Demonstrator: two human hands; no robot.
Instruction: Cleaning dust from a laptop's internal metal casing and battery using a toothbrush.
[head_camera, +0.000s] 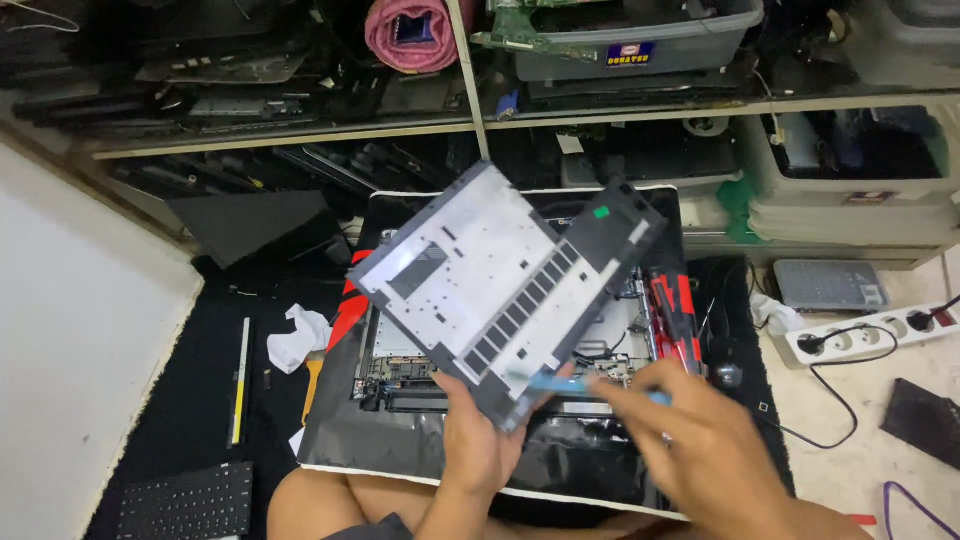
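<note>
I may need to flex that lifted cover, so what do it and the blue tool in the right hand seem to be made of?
The lifted cover, held by the left hand, looks like moulded plastic: dark matt rim, dull silvery-white inner face, perhaps foil or paint, with a row of vent slots. The blue tool in the right hand looks like thin, light-blue plastic, but motion blur leaves that uncertain.

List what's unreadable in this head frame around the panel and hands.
- Laptop base: mostly hidden behind the lifted panel.
- Blue tool: motion-blurred, its type unclear; the tip is lost against the panel edge.
- Right hand: blurred, so the grip is unclear; wrist cut off by the bottom edge.
- Left hand: fingers hidden behind the panel.
</note>
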